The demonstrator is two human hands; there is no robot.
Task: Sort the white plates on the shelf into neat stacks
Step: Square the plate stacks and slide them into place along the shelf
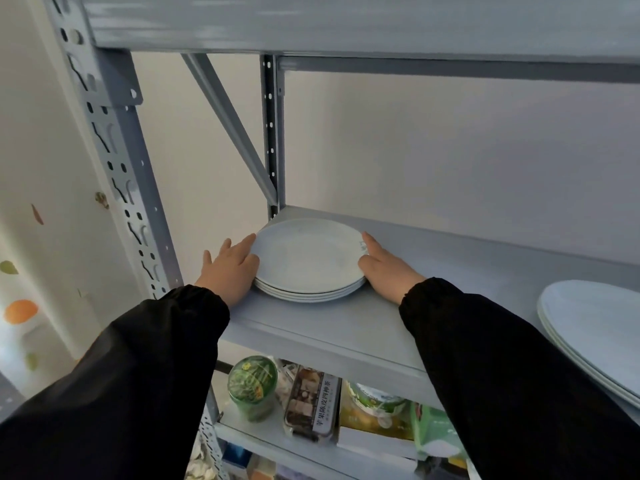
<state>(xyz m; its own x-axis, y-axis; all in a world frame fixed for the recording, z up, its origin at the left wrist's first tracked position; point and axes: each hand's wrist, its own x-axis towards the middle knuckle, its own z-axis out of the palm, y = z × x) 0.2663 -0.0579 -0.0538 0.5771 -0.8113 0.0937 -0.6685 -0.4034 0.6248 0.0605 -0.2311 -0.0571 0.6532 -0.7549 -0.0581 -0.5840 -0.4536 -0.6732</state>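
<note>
A stack of several round white plates [306, 259] sits at the left end of the grey metal shelf [346, 327], near the back corner post. My left hand [230, 270] presses against the stack's left edge, fingers spread along the rim. On the opposite rim rests my right hand [386, 270], its forefinger stretched up the side. Both arms wear black sleeves. A second stack of larger white plates [595, 332] lies at the right edge of the view, partly cut off.
A grey upright post [117, 161] with slots stands to the left and a diagonal brace [230, 126] runs behind the plates. The shelf above [346, 22] hangs low overhead. The lower shelf holds a green cup container [252, 386], a tin box [310, 405] and packets.
</note>
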